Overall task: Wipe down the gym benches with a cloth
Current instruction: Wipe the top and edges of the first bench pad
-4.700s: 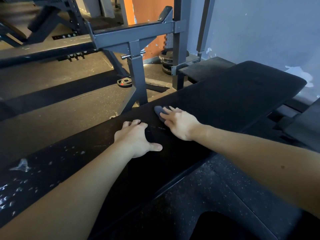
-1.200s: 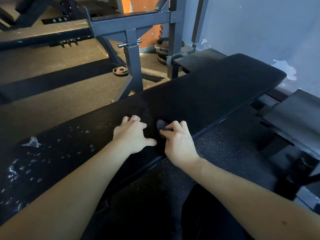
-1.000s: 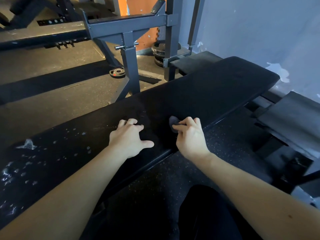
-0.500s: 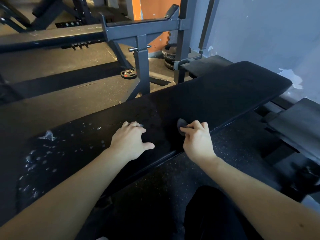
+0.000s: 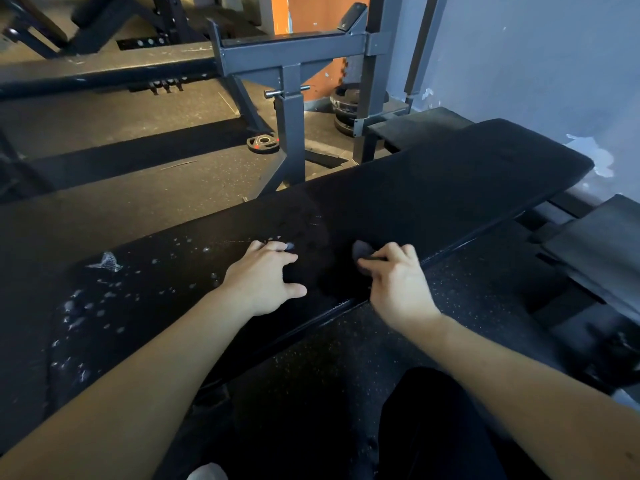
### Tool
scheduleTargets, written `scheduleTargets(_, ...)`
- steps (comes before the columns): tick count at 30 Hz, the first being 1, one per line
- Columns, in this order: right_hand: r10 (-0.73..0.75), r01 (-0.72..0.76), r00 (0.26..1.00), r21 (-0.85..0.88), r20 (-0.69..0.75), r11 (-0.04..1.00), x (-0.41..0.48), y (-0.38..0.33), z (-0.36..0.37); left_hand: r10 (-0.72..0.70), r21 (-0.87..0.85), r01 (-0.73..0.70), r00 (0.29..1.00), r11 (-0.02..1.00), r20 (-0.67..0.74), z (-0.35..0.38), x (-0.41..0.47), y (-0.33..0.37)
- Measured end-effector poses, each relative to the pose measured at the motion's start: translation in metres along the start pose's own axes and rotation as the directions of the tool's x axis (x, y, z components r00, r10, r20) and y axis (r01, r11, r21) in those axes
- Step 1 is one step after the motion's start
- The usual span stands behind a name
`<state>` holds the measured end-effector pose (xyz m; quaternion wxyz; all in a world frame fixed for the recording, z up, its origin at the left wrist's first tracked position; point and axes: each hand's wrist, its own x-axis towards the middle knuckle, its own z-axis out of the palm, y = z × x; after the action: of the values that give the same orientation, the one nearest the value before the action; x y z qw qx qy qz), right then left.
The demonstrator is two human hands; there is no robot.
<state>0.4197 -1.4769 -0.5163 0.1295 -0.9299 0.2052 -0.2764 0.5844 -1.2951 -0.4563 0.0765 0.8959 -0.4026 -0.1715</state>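
A long black padded bench (image 5: 433,188) runs from lower left to upper right across the view. My right hand (image 5: 398,289) grips a small dark cloth (image 5: 362,252) with curled fingers and holds it on the pad near the bench's near edge. My left hand (image 5: 265,277) rests on the pad just left of it, fingers spread and bent, thumb pointing right. White flecks and worn spots (image 5: 104,289) cover the left part of the pad. The pad's right half looks dark and even.
A grey steel rack (image 5: 292,109) stands behind the bench on the rubber floor. A small weight plate (image 5: 263,143) lies by its foot, and stacked plates (image 5: 346,105) sit near the wall. Another dark pad (image 5: 602,244) is at the right.
My right hand with the cloth has slid from the far side of the pad to its near edge, then a little to the right. The left hand has stayed in place.
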Motion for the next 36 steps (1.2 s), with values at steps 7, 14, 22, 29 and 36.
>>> scheduleTargets(7, -0.107, 0.102, 0.993, 0.083, 0.057, 0.991, -0.026, -0.067, 0.018, -0.007, 0.013, 0.007, 1.000, 1.000, -0.020, 0.000, -0.001, 0.002)
scheduleTargets(14, -0.114, 0.111, 0.991, 0.044, 0.077, 0.993, 0.009, -0.015, 0.009, 0.002, -0.018, -0.002, 1.000, 1.000, 0.027, -0.003, -0.001, -0.004)
scheduleTargets(22, -0.086, 0.084, 0.992, 0.026, 0.094, 0.996, -0.005, -0.062, 0.023, 0.000, -0.043, 0.001, 1.000, 0.999, 0.006, -0.001, 0.001, -0.005)
scheduleTargets(29, -0.125, 0.125, 0.980, 0.012, 0.154, 0.992, 0.033, -0.024, 0.016, -0.013, -0.086, 0.013, 1.000, 0.996, -0.005, -0.002, -0.003, -0.005)
scheduleTargets(36, 0.030, 0.007, 0.966, -0.140, 0.255, 0.990, 0.053, -0.053, 0.029, -0.039, -0.058, 0.035, 0.996, 0.998, -0.074, -0.012, -0.006, -0.011)
